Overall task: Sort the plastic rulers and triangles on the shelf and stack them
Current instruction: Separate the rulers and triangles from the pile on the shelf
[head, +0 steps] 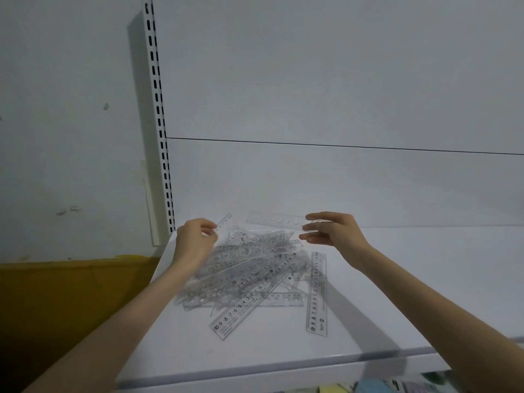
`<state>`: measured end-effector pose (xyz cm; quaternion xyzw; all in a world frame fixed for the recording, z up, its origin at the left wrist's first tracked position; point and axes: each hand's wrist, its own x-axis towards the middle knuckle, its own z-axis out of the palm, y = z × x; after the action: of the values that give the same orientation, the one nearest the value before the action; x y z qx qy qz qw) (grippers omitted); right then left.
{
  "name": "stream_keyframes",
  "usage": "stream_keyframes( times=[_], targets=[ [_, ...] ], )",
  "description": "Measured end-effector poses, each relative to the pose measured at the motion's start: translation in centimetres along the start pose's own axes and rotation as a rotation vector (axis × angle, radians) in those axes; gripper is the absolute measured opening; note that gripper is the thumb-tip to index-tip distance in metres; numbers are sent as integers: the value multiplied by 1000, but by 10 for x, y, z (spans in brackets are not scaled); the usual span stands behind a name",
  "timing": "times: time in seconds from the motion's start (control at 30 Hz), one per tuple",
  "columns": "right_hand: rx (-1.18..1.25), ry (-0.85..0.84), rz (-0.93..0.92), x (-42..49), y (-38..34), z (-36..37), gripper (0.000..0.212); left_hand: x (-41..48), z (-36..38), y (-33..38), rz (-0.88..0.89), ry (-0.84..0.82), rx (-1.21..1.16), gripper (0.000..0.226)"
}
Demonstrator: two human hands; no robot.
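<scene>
A loose heap of clear plastic rulers and triangles (249, 273) lies on the white shelf (397, 293). My right hand (331, 231) pinches one end of a clear ruler (275, 221) and holds it level above the far side of the heap. My left hand (195, 239) hovers over the heap's left side, fingers curled, its fingertips at the end of another clear ruler (225, 222) that juts up from the pile. One ruler (317, 293) lies apart on the right, pointing towards me.
A slotted white upright (158, 114) stands at the shelf's back left corner. A yellow-brown surface (71, 293) lies left of the shelf. Coloured items (382, 387) show below the front edge. The shelf's right half is bare.
</scene>
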<state>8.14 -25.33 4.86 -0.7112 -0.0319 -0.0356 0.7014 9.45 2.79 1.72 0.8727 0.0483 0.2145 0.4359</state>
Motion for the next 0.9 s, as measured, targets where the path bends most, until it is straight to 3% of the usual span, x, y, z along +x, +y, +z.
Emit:
stream_keyframes(
  times=[0.33, 0.5, 0.63, 0.73, 0.9],
  targets=[
    [389, 193, 25, -50, -10, -38, 27, -26, 13, 79, 31, -278, -321, 12],
    [398, 353, -45, -88, -11, -83, 18, -56, 65, 122, -53, -428, -364, 16],
    [310, 489, -125, -127, -10, -131, 14, -88, 112, 165, -116, -604, -395, 40],
    [250, 574, -131, -155, -8, -177, 12, -118, 150, 197, -95, -712, -423, 48],
    [131, 657, -81, -210, -1, -272, 15, -183, 214, 264, 40, -803, -392, 43]
  ],
)
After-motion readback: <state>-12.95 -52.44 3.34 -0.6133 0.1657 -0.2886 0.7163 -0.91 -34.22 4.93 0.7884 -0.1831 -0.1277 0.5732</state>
